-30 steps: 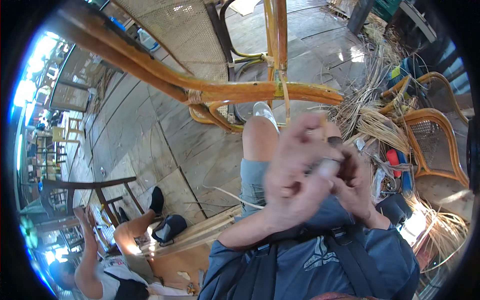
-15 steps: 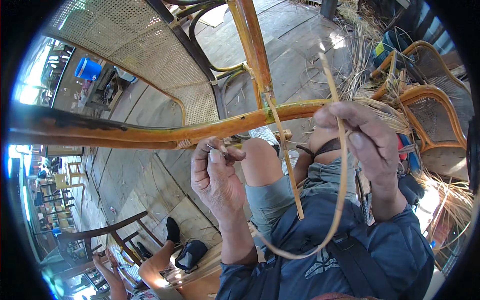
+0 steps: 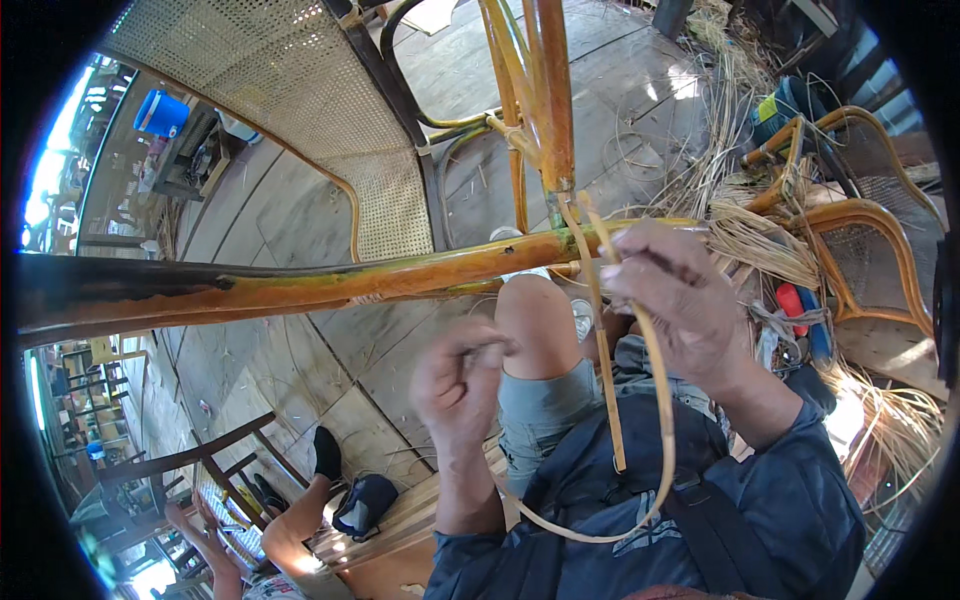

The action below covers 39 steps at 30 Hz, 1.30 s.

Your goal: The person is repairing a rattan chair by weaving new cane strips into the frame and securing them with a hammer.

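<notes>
R hand (image 3: 680, 300) pinches strip (image 3: 667, 430) by pole (image 3: 430, 272); L hand (image 3: 455, 385) apart, grip unclear. 2nd strip (image 3: 609, 400) looks fixed nr pole, tail unwound.

Pole (image 3: 420, 272) spans left to right, beyond left hand (image 3: 455, 385) and right hand (image 3: 685, 305). Woven panel (image 3: 270, 85) far left. Strip bundle (image 3: 765, 246) right, left of chair (image 3: 868, 214). Bag (image 3: 366, 502) near left.

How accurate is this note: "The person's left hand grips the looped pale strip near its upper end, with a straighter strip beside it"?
One slip: the head view shows the right hand gripping the looped pale strip near its upper end, with a straighter strip beside it.
</notes>
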Tool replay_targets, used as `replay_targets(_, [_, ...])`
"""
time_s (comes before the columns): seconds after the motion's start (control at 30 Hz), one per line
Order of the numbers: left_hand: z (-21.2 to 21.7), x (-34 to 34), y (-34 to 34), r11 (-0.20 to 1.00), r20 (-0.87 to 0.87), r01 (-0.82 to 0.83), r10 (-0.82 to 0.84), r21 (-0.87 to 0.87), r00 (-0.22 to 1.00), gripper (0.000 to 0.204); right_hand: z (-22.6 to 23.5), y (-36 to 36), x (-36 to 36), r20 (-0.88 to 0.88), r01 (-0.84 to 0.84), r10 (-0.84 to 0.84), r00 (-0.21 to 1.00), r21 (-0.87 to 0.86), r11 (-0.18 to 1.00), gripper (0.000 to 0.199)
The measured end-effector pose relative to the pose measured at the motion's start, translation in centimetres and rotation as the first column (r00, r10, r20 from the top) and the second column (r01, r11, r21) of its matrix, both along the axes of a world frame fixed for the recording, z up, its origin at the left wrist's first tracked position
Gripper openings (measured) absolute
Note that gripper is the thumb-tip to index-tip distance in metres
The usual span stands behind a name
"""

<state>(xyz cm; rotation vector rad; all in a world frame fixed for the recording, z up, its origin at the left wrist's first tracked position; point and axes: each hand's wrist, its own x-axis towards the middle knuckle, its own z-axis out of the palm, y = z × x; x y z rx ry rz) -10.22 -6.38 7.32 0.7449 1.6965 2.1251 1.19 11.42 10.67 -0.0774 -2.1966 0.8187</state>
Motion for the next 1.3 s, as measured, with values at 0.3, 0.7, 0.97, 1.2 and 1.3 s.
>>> replay_targets(0.3, [-13.8, -6.1, 5.3, 0.986, 0.029, -0.039, 0.044, -0.165, 0.999, 0.011, -0.4, -0.2, -2.3, 0.188, -0.074, 0.055, 0.981, 0.096, 0.993, 0.029])
replay_targets(0.7, [-10.0, -9.2, 14.7, 0.675, 0.142, 0.408, -0.603, 0.615, 0.785, 0.011, 0.2, -0.7, -2.5, 0.291, -0.011, -0.067, 0.954, 0.259, 0.966, 0.025])
replay_targets(0.97, [-10.4, -8.9, 14.5, 0.672, 0.088, 0.425, -0.588, 0.606, 0.804, 0.013, 0.0, -0.9, -2.6, 0.309, 0.019, -0.1, 0.946, 0.255, 0.967, 0.02])
replay_targets(1.2, [-10.1, -9.2, 14.5, 0.724, 0.02, 0.472, -0.556, 0.502, 0.831, 0.014, -0.2, -0.8, -3.1, 0.306, -0.016, -0.07, 0.949, 0.269, 0.963, 0.027])
replay_targets(1.3, [-10.0, -9.3, 14.5, 0.734, -0.017, 0.497, -0.553, 0.463, 0.833, 0.014, 0.2, -0.9, -3.0, 0.353, -0.049, -0.045, 0.935, 0.253, 0.966, 0.031])
